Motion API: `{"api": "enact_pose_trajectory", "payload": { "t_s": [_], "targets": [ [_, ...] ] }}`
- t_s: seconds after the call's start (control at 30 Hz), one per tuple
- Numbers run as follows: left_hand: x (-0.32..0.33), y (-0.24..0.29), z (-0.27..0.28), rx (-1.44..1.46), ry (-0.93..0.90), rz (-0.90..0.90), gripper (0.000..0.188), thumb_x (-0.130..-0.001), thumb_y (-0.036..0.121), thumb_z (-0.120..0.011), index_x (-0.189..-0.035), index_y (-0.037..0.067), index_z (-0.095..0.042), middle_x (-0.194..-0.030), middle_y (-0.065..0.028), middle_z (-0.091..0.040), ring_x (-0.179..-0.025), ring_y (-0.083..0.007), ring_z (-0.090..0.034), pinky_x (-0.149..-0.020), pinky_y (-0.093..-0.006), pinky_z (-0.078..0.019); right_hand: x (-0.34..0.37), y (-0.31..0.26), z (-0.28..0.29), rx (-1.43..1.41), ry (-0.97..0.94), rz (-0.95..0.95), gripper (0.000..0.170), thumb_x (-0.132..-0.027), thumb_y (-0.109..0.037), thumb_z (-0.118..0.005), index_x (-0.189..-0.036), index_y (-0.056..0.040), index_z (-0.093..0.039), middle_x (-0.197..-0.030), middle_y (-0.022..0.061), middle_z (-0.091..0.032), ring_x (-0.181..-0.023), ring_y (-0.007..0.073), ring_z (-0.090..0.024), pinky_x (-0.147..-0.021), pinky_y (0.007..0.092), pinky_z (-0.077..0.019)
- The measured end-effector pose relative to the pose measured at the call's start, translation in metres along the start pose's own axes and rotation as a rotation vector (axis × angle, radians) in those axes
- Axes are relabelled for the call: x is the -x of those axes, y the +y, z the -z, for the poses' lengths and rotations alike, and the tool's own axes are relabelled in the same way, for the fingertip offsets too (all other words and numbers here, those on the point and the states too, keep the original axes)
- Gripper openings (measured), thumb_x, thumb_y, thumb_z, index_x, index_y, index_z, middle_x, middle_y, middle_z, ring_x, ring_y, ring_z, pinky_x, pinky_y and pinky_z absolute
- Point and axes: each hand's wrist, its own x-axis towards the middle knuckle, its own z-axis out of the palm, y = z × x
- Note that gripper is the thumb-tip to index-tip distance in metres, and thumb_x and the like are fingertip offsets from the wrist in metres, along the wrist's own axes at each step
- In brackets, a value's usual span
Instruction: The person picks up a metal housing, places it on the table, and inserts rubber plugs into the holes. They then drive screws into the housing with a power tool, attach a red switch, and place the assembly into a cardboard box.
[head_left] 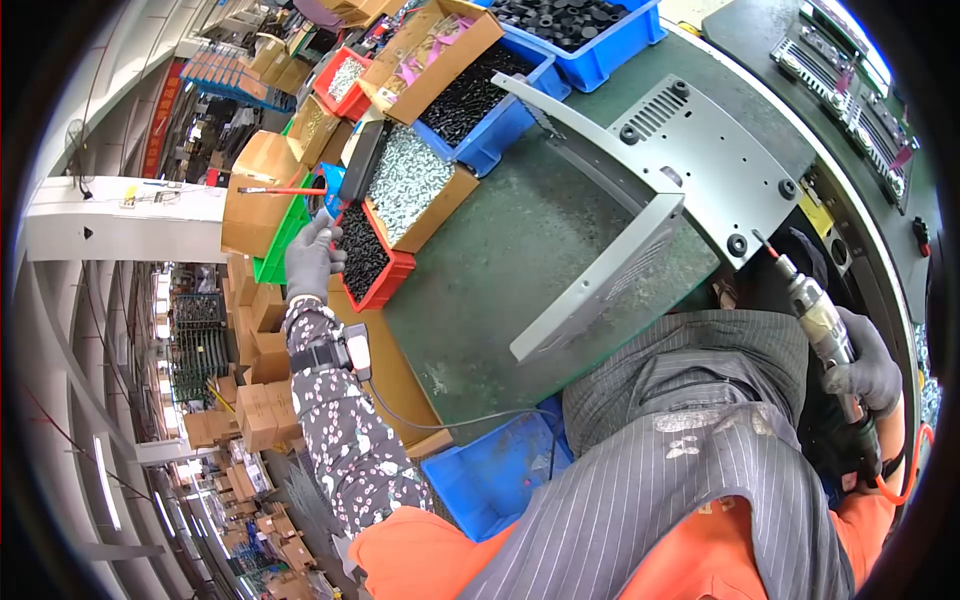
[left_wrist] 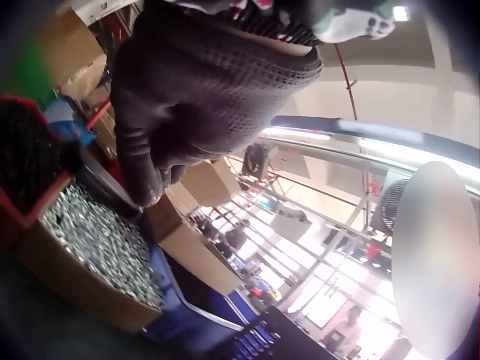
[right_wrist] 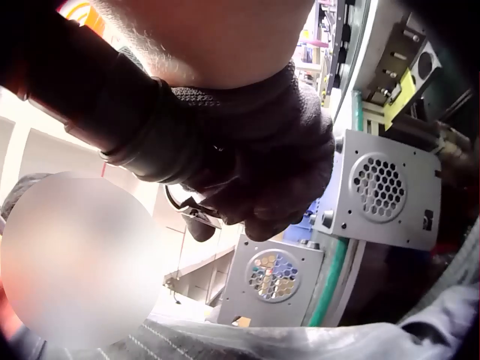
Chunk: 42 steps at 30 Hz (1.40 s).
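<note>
In the head view my gloved left hand (head_left: 315, 258) is raised beside a red bin of black screws (head_left: 360, 250), fingers bent. Its curled fingers (left_wrist: 146, 176) point downward in the left wrist view, and I cannot tell whether they pinch something small. Just beyond are a blue object (head_left: 331, 188) and a red-shafted screwdriver (head_left: 275, 190). My gloved right hand (head_left: 868, 365) grips a power screwdriver (head_left: 822, 318) fed by an orange hose (head_left: 908, 478). The driver's bit is close to a black foot (head_left: 737, 245) at the corner of a grey metal chassis (head_left: 700, 165).
A cardboard box of silvery screws (head_left: 408, 185) stands beside a blue bin of black screws (head_left: 462, 108). Another blue bin (head_left: 590, 70) holds black round parts. The chassis rests on a green bench mat (head_left: 480, 260). Below the bench edge sits a blue crate (head_left: 490, 470).
</note>
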Motion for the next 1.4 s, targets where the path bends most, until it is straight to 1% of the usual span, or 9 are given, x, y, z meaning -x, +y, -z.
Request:
{"api": "enact_pose_trajectory", "payload": {
  "t_s": [0.13, 0.27, 0.4, 0.47, 0.53, 0.63, 0.93, 1.23, 1.4],
  "targets": [
    [-0.001, -0.011, -0.01, -0.218, 0.171, 0.026, 0.041, -0.09, 0.016, -0.056, -0.129, 0.006, -0.05, -0.095, -0.0079, -0.064, -0.054, -0.0103, -0.052, -0.045, -0.0253, -0.0442, 0.009, 0.013, 0.008, 0.02, 0.226, -0.028, 0.074, -0.045, -0.035, -0.078, -0.105, 0.0029, -0.057, -0.077, -0.0013, -0.052, -0.071, 0.0082, -0.047, -0.064, 0.0231, -0.0397],
    [-0.038, -0.06, 0.015, -0.348, 0.288, -0.315, 0.044, -0.083, 0.018, -0.062, -0.123, 0.001, -0.054, -0.108, -0.0133, -0.064, -0.091, -0.0214, -0.059, -0.085, -0.0321, -0.044, 0.012, 0.017, 0.037, 0.069, 0.096, -0.086, 0.05, -0.055, -0.028, -0.07, -0.094, -0.0001, -0.058, -0.072, -0.001, -0.053, -0.064, 0.0086, -0.05, -0.059, 0.0227, -0.0416],
    [0.017, -0.007, -0.018, -0.124, 0.089, -0.231, 0.034, -0.09, 0.016, -0.056, -0.12, 0.003, -0.057, -0.095, -0.0013, -0.063, -0.065, -0.0063, -0.05, -0.052, -0.0213, -0.0385, 0.016, 0.038, 0.079, 0.149, 0.092, -0.213, 0.042, -0.065, -0.029, -0.072, -0.094, -0.0011, -0.06, -0.075, 0.0025, -0.06, -0.065, 0.0095, -0.056, -0.059, 0.0256, -0.0465],
    [0.015, -0.03, -0.039, -0.219, 0.076, -0.68, 0.03, -0.092, 0.018, -0.052, -0.116, 0.001, -0.058, -0.097, -0.0056, -0.063, -0.074, -0.0088, -0.055, -0.06, -0.0215, -0.044, 0.017, 0.044, 0.093, 0.05, 0.118, -0.317, 0.038, -0.069, -0.029, -0.073, -0.093, -0.0014, -0.062, -0.072, 0.0044, -0.062, -0.06, 0.0117, -0.058, -0.054, 0.0265, -0.0478],
    [0.09, 0.034, -0.072, -0.164, -0.209, -0.135, 0.027, -0.091, 0.01, -0.052, -0.114, -0.002, -0.058, -0.103, -0.0096, -0.063, -0.088, -0.0147, -0.059, -0.077, -0.0262, -0.0479, 0.013, 0.043, 0.099, -0.023, 0.104, -0.431, 0.039, -0.069, -0.026, -0.074, -0.097, -0.0011, -0.062, -0.076, 0.0044, -0.062, -0.064, 0.0101, -0.059, -0.056, 0.025, -0.0489],
    [0.1, 0.007, -0.099, -0.208, -0.288, -0.502, 0.029, -0.088, 0.004, -0.053, -0.117, -0.004, -0.056, -0.104, -0.0125, -0.063, -0.099, -0.0186, -0.059, -0.087, -0.0293, -0.046, -0.007, 0.05, 0.106, -0.131, 0.099, -0.491, 0.03, -0.072, -0.026, -0.072, -0.09, -0.0036, -0.063, -0.071, 0.0033, -0.06, -0.059, 0.0104, -0.057, -0.052, 0.0243, -0.0477],
    [0.136, -0.01, -0.115, -0.022, -0.378, -0.448, 0.032, -0.081, -0.006, -0.052, -0.113, -0.005, -0.056, -0.1, -0.0101, -0.063, -0.09, -0.0176, -0.061, -0.08, -0.0279, -0.0498, -0.056, 0.068, 0.112, -0.425, 0.047, -0.291, 0.028, -0.084, -0.037, -0.057, -0.09, -0.0099, -0.057, -0.064, 0.0035, -0.056, -0.047, 0.0118, -0.051, -0.04, 0.0232, -0.0402],
    [0.236, -0.004, -0.175, -0.096, -0.377, -0.421, 0.048, -0.076, 0.02, -0.069, -0.114, -0.003, -0.054, -0.104, -0.0145, -0.061, -0.096, -0.026, -0.058, -0.086, -0.0352, -0.0447, -0.096, 0.161, 0.015, -1.144, 0.158, -0.391, 0.057, -0.086, -0.039, -0.056, -0.122, 0.0031, -0.044, -0.119, 0.0275, -0.05, -0.092, 0.0334, -0.061, -0.077, 0.034, -0.0543],
    [0.228, -0.002, -0.173, -0.048, -0.168, -0.441, 0.042, -0.08, 0.01, -0.065, -0.117, -0.004, -0.05, -0.104, -0.0134, -0.059, -0.096, -0.0244, -0.056, -0.087, -0.0338, -0.0431, -0.187, 0.182, -0.039, -1.278, 0.046, -0.095, 0.064, -0.085, -0.046, -0.058, -0.133, -0.0084, -0.038, -0.138, 0.0183, -0.037, -0.125, 0.0321, -0.039, -0.103, 0.0456, -0.0334]
  ]
}}
